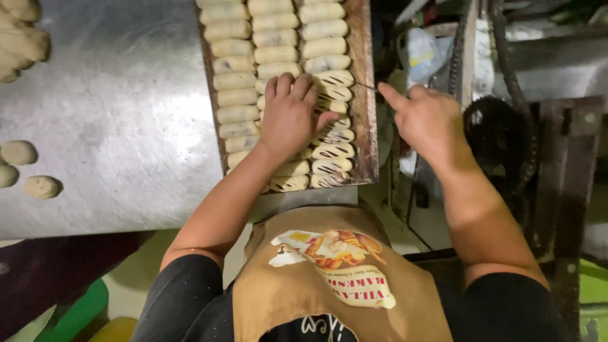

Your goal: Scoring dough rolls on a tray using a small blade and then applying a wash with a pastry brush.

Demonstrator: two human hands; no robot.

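Observation:
A dark wooden tray [362, 120] on a metal table holds three rows of pale filled dough rolls [237, 96]. Rolls in the right row [334, 151] nearer me carry dark slash marks. My left hand [290, 114] lies flat on the middle row, fingers together, pressing the rolls down. My right hand [425, 117] hovers just off the tray's right edge, pinching a thin blade [365, 86] whose tip points at a slashed roll [335, 78].
The steel tabletop [126, 126] stretches left of the tray, with dough lumps [19, 152] at its left edge and a pile [19, 38] at the top left. Machinery with a chain and sprocket [497, 126] stands right of the tray. I wear a brown apron [335, 278].

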